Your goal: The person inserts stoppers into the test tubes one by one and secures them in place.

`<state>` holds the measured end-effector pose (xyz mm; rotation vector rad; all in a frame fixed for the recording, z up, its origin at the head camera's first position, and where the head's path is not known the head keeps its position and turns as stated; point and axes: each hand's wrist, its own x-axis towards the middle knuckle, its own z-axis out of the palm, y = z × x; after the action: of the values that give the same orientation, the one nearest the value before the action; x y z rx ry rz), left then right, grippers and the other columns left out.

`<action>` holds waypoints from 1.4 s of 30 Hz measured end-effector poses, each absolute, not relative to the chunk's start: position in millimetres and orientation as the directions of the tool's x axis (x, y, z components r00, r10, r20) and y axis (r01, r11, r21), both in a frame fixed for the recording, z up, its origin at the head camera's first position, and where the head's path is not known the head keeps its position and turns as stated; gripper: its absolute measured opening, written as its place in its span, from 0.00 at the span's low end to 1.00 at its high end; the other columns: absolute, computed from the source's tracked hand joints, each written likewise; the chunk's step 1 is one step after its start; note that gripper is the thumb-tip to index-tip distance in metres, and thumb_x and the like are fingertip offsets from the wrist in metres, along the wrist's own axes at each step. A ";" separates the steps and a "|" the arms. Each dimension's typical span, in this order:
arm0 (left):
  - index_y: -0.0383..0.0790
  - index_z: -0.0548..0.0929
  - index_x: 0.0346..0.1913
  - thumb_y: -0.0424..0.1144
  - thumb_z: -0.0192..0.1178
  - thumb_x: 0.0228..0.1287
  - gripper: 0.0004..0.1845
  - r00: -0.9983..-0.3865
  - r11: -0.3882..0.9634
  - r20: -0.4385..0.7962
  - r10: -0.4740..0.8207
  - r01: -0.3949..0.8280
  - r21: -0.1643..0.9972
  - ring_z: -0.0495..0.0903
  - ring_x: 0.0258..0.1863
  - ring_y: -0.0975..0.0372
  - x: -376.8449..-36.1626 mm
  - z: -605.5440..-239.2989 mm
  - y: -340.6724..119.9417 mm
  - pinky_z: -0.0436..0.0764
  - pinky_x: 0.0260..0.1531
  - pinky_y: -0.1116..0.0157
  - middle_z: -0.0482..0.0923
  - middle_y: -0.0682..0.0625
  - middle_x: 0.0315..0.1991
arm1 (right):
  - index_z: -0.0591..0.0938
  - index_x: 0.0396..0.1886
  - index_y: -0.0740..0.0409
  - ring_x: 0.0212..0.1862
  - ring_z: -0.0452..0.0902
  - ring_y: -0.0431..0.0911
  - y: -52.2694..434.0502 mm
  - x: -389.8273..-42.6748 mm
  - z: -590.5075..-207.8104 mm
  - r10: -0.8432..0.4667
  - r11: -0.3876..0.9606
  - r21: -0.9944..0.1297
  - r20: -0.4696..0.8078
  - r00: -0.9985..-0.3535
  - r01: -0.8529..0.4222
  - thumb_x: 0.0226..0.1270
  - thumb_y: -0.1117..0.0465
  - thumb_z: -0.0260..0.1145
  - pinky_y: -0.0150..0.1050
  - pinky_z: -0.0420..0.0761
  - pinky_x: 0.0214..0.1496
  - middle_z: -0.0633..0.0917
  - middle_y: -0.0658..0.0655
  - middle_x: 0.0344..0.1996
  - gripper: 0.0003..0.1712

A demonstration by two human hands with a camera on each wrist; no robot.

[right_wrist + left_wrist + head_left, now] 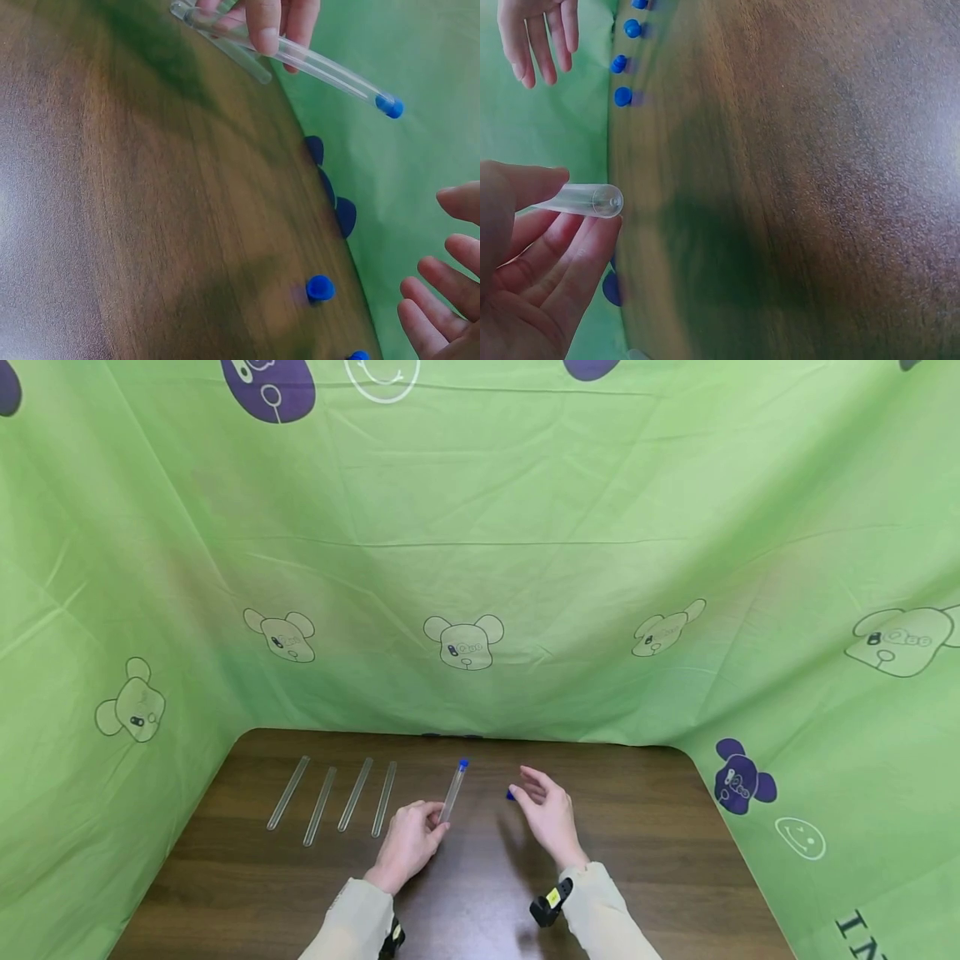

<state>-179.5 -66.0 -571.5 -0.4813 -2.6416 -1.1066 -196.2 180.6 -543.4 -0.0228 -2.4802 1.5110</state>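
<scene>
My left hand (408, 845) pinches a clear test tube (452, 795) near its rounded lower end, between thumb and fingers. A blue stopper (389, 106) sits in the tube's far end, which points up and away. The tube is tilted above the table. To the right, my right hand (551, 818) hovers with fingers spread and relaxed, holding nothing in the right wrist view. A loose blue stopper (320, 288) stands on the table near it. More blue stoppers (623, 97) form a row in the left wrist view; the right hand hides most of them in the head view.
Several stopperless test tubes (318, 806) lie side by side on the left part of the brown wooden table (480, 910). A green printed cloth (465, 568) hangs around the table's back and sides.
</scene>
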 end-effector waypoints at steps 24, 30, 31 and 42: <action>0.33 0.88 0.47 0.31 0.74 0.56 0.15 -0.953 0.712 0.280 0.116 0.277 0.645 0.73 0.22 0.69 -184.8 -581.1 -80.7 0.75 0.25 0.68 0.76 0.60 0.22 | 0.82 0.61 0.64 0.53 0.83 0.60 184.5 -197.0 -546.5 0.162 0.485 -0.870 0.189 -0.969 -0.088 0.67 0.62 0.73 0.52 0.80 0.58 0.84 0.65 0.55 0.24; 0.32 0.88 0.47 0.30 0.73 0.55 0.15 -0.967 0.699 0.236 0.099 0.237 0.675 0.72 0.17 0.72 -185.1 -583.4 -84.4 0.74 0.23 0.69 0.75 0.60 0.21 | 0.82 0.60 0.64 0.52 0.84 0.59 185.2 -198.0 -546.7 0.157 0.500 -0.861 0.193 -0.969 -0.091 0.66 0.62 0.73 0.52 0.81 0.57 0.85 0.65 0.55 0.24; 0.32 0.88 0.47 0.29 0.73 0.55 0.15 -0.967 0.700 0.235 0.099 0.236 0.674 0.72 0.16 0.72 -185.3 -583.6 -85.0 0.75 0.23 0.68 0.75 0.60 0.20 | 0.82 0.60 0.64 0.52 0.84 0.59 185.4 -198.5 -546.8 0.155 0.502 -0.860 0.193 -0.969 -0.091 0.66 0.62 0.73 0.52 0.81 0.57 0.85 0.65 0.54 0.24; 0.32 0.88 0.48 0.30 0.73 0.55 0.15 -0.980 0.703 0.192 0.054 0.174 0.690 0.74 0.16 0.70 -191.7 -587.1 -91.1 0.77 0.24 0.65 0.75 0.61 0.19 | 0.81 0.60 0.68 0.52 0.84 0.60 188.5 -203.6 -548.7 0.140 0.514 -0.854 0.184 -0.973 -0.088 0.66 0.63 0.73 0.52 0.81 0.56 0.85 0.66 0.54 0.25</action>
<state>-191.7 -91.1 -587.1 -0.1859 -2.7521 -1.1389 -203.6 188.5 -548.7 -0.0441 -2.5263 1.4442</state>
